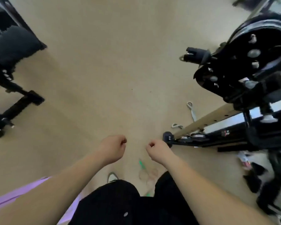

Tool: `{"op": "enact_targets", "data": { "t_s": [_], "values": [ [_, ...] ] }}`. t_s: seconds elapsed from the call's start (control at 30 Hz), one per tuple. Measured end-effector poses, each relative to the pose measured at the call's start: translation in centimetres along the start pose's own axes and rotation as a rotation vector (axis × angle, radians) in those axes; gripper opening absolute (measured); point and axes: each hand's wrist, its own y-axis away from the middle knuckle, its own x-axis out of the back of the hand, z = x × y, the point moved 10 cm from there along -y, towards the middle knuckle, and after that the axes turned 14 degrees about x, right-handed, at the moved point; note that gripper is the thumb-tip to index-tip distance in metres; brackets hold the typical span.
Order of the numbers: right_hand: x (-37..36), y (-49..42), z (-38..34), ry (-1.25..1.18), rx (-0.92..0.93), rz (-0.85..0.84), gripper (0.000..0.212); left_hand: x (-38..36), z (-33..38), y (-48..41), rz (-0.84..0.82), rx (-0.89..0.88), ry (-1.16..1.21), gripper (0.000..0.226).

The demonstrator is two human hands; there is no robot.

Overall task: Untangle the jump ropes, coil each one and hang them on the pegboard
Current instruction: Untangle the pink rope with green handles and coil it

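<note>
Jump ropes (146, 174) lie looped on floor (104, 75) beneath both curled hands (114, 146) (157, 150).

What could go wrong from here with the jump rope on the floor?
The thin pale jump rope with a green handle lies in loops by the white shoe; a step could trip the person or tighten the tangle. The black metal exercise machine stands near the right hand; a lifted rope may snag on it.

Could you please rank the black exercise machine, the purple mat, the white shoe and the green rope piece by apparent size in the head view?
1. black exercise machine, clearly largest.
2. purple mat, partly hidden.
3. white shoe and green rope piece: both small and blurred; I would not rank them.
</note>
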Motion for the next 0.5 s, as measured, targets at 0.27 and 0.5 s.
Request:
{"op": "enact_targets", "data": {
  "t_s": [0.27,0.5],
  "values": [
    [-1.5,8.1,7.5,-0.283,-0.2,0.365,0.018,-6.1,5.1,2.5,-0.178,-0.342,-0.276,0.03],
    [-7.3,17.4,16.2,-0.518,-0.335,0.554,0.025,-16.0,8.5,7.6,-0.312,-0.526,-0.429,0.03]
  ]
}}
